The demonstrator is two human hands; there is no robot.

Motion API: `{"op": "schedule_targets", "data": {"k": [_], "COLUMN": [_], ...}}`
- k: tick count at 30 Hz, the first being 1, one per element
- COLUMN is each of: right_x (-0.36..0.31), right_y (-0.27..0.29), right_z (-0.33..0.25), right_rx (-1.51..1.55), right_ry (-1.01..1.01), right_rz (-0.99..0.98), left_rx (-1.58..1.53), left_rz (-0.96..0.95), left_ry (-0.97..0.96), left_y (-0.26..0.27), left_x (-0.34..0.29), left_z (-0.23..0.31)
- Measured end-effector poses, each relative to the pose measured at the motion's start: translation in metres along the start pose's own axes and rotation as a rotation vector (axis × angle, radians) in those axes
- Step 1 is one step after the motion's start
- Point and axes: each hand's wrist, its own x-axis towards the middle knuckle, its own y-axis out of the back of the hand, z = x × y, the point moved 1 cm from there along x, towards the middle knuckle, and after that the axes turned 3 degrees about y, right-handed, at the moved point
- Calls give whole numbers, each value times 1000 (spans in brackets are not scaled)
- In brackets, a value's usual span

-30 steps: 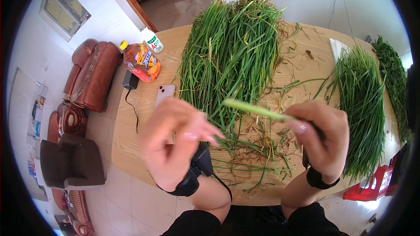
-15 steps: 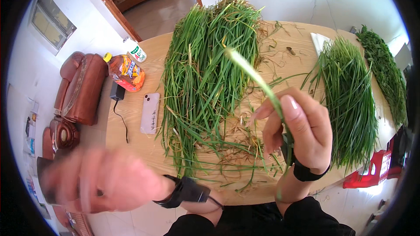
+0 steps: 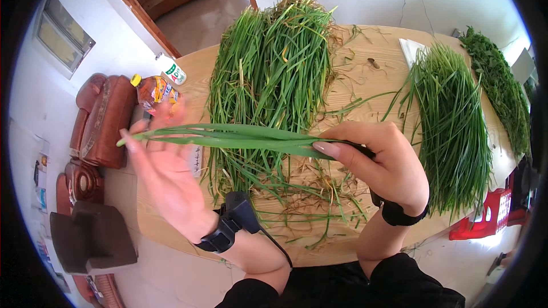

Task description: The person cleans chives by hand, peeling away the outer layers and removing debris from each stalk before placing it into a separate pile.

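Observation:
A garlic chive stalk [image 3: 240,136] stretches sideways between my hands, above the table. My right hand [image 3: 388,165] is closed on its green leaf end, with thumb and fingers pinching the blades. My left hand [image 3: 177,185] is at the pale base, where thumb and forefinger close on the stalk; its other fingers are spread and slightly blurred. Beneath and beyond lies a large heap of garlic chives [image 3: 268,74], mixed with dry brown bits. A neater bundle of garlic chives [image 3: 454,131] lies to the right of my right hand.
On the wooden table [image 3: 365,80] are scattered trimmings [image 3: 319,185]. At the left stand an orange drink bottle [image 3: 154,91] and a white bottle [image 3: 171,69]; a pink phone [image 3: 197,161] is partly behind my left hand. Leafy greens [image 3: 496,91] line the right edge, near a red plastic stool [image 3: 485,214].
My left hand has come up and inward from the lower left to the stalk's pale base. The stalk, earlier pointing up and away from my right hand, now lies level.

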Motion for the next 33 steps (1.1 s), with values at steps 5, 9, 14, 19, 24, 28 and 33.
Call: {"op": "schedule_targets", "data": {"k": [5, 9, 14, 19, 24, 28, 33], "right_x": [1, -2, -8, -2, 4, -20, -18], "right_y": [-4, 16, 42, 17, -10, -23, -21], "right_z": [11, 10, 35, 37, 1, -37, -32], "right_rx": [-10, 45, -102, -135, -76, 147, -158], "right_ry": [190, -86, -141, -172, 28, 146, 581], "right_rz": [71, 569, 759, 260, 142, 948, 872], "left_rx": [80, -37, -199, -251, -179, -94, -87], "left_rz": [-410, -131, -9, -33, 11, 18, 11], "left_ry": [158, 83, 31, 21, 25, 17, 17], "left_y": [12, 35, 54, 57, 39, 38, 31], "left_x": [4, 18, 27, 27, 20, 20, 16], "left_z": [-8, -4, -10, -11, -13, -8, -9]}}
